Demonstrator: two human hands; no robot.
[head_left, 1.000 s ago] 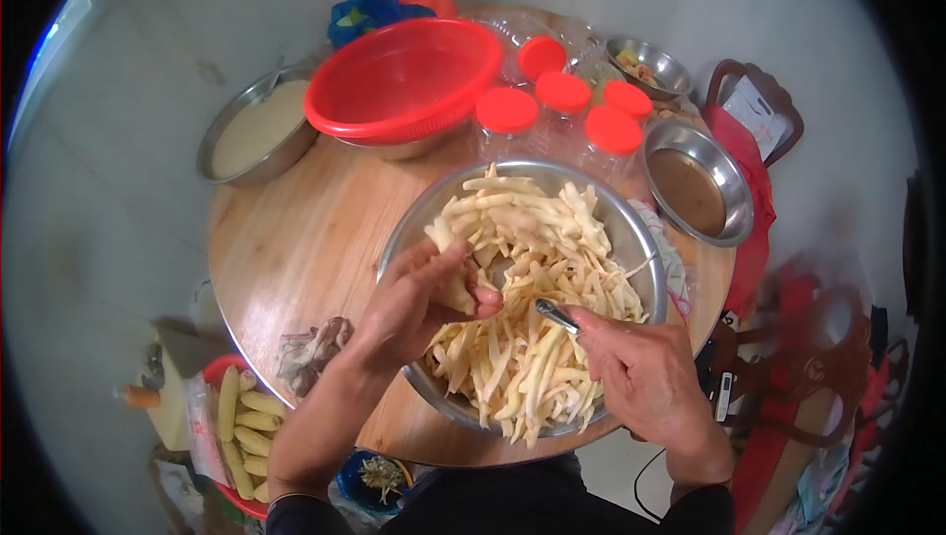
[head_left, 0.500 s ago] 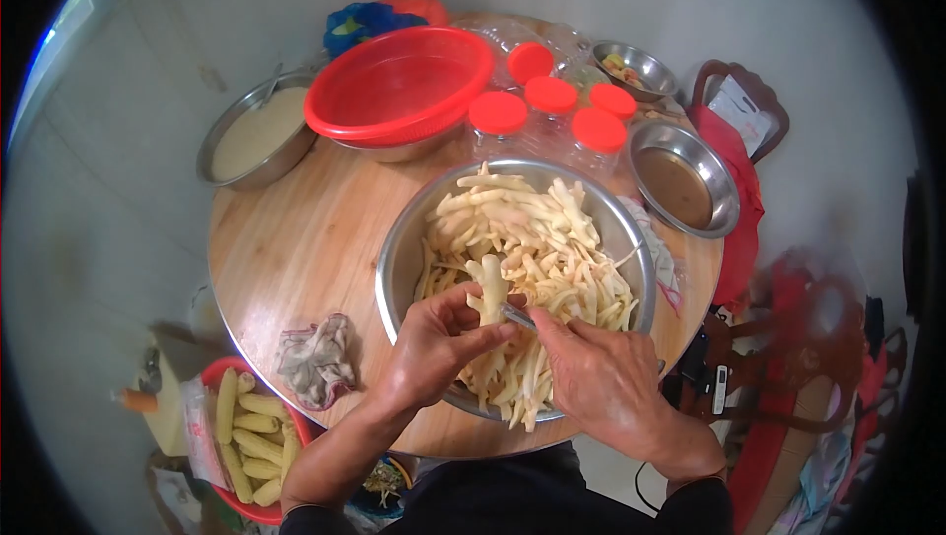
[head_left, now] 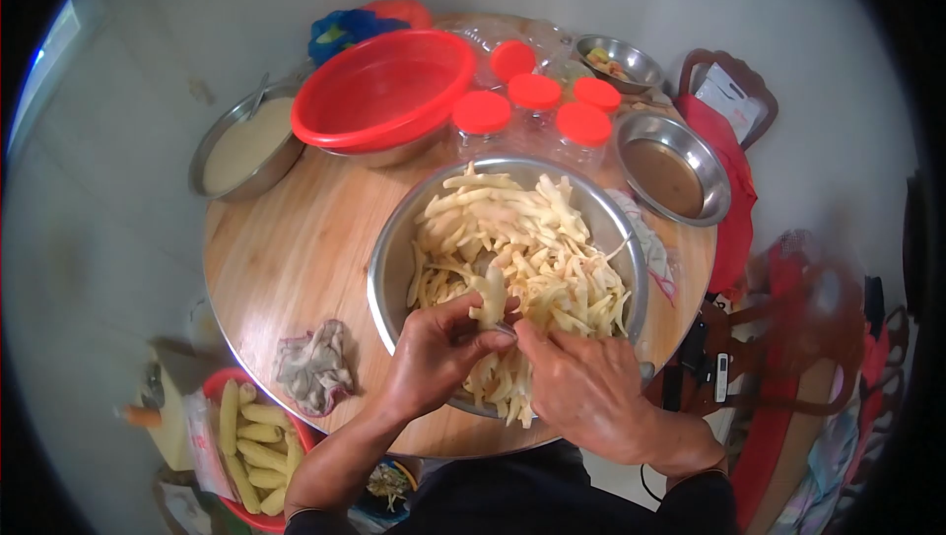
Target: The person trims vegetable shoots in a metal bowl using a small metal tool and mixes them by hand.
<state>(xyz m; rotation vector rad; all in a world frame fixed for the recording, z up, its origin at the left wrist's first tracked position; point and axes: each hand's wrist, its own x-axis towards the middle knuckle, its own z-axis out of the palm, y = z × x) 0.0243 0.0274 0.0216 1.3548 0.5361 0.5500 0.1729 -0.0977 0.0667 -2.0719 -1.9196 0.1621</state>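
My left hand [head_left: 434,353] pinches a pale chicken foot [head_left: 490,297] upright over a large steel basin [head_left: 382,274]. My right hand [head_left: 596,387] closes around a small knife [head_left: 506,329]; only a bit of its metal shows, against the lower part of the foot, and most of it is hidden by the fingers. Both hands meet above the near side of the basin. A heap of chicken feet [head_left: 552,249] fills the basin under and beyond them.
Around the wooden table [head_left: 286,259] stand a red basin [head_left: 384,92], jars with red lids [head_left: 535,92], a steel bowl of pale liquid [head_left: 246,151], a bowl of brown liquid [head_left: 662,178] and a crumpled cloth [head_left: 315,367]. Corn cobs [head_left: 261,451] fill a red tub at lower left.
The chicken foot has tilted and sunk slightly in my left hand. My right hand has shifted left and down, closer to the left, with less of the knife showing. The view has shifted slightly.
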